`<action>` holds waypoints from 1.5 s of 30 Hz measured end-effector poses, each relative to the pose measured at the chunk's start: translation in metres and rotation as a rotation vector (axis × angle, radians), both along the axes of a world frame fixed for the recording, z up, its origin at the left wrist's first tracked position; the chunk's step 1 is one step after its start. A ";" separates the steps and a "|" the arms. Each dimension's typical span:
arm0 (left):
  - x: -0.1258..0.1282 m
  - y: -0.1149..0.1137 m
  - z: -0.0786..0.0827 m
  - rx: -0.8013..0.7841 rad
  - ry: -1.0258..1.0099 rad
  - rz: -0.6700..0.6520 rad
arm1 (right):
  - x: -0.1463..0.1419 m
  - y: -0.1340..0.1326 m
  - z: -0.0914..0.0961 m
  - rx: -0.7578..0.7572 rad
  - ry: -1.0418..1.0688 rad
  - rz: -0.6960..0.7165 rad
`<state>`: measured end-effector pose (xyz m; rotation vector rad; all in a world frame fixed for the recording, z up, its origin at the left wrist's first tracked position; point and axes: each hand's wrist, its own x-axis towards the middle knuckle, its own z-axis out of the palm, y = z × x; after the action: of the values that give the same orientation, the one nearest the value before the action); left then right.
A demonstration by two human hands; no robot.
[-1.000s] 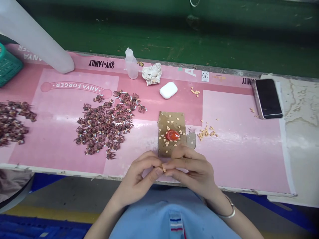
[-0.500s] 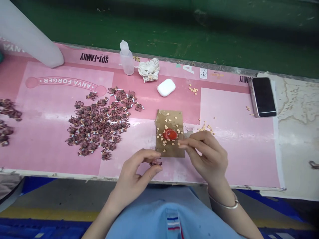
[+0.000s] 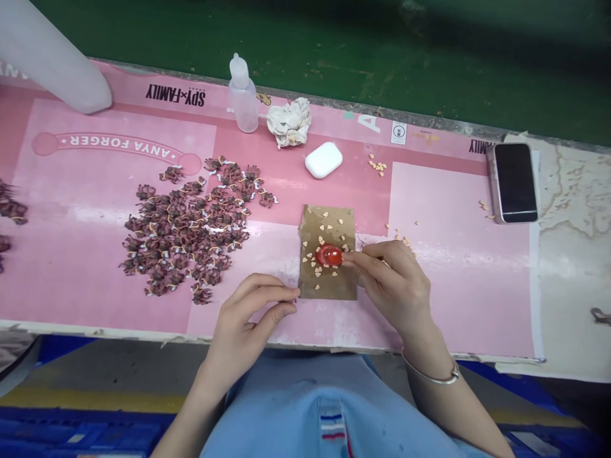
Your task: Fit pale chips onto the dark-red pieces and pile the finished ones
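Note:
My left hand (image 3: 255, 315) is closed in a pinch at the near left corner of a brown card (image 3: 329, 289). Between its thumb and fingers is a small reddish-brown moulded piece, now mostly hidden. On the card sits a glossy red blob or shallow cap (image 3: 329, 255), with several tiny cream pieces (image 3: 317, 271) scattered around it. My right hand (image 3: 394, 280) pinches thumb and forefinger together at the right edge of the red blob. What lies in that pinch is too small to make out. Left of the card spreads a pile of reddish-brown moulded pieces (image 3: 179, 238) with pale strands.
A translucent squeeze bottle (image 3: 244, 105), crumpled paper (image 3: 289, 123) and a white rounded case (image 3: 324, 159) stand along the back. A phone (image 3: 514, 183) lies at right. More cream pieces (image 3: 378, 166) are on the pink mat (image 3: 458, 286). A large white tapered object (image 3: 62, 70) juts in at upper left.
My right hand has moved up and left, bringing its fingertips to the red blob. My left hand has shifted slightly left, and its reddish-brown piece is now more hidden. The view has shifted slightly.

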<state>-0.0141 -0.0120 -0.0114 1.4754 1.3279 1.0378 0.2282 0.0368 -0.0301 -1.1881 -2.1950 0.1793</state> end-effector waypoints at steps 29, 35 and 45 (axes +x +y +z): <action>0.011 -0.016 0.001 0.034 -0.143 0.168 | -0.052 -0.028 0.022 -0.439 0.586 0.043; 0.012 -0.016 0.003 0.077 -0.081 0.163 | -0.051 -0.028 0.022 -0.449 0.578 0.075; 0.011 -0.022 0.001 0.320 -0.011 0.119 | -0.051 -0.030 0.017 -0.866 0.903 0.199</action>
<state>-0.0034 -0.0342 -0.0108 1.6340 1.2978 1.3847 0.1769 0.0070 -0.0130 -0.9651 -1.3888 1.5353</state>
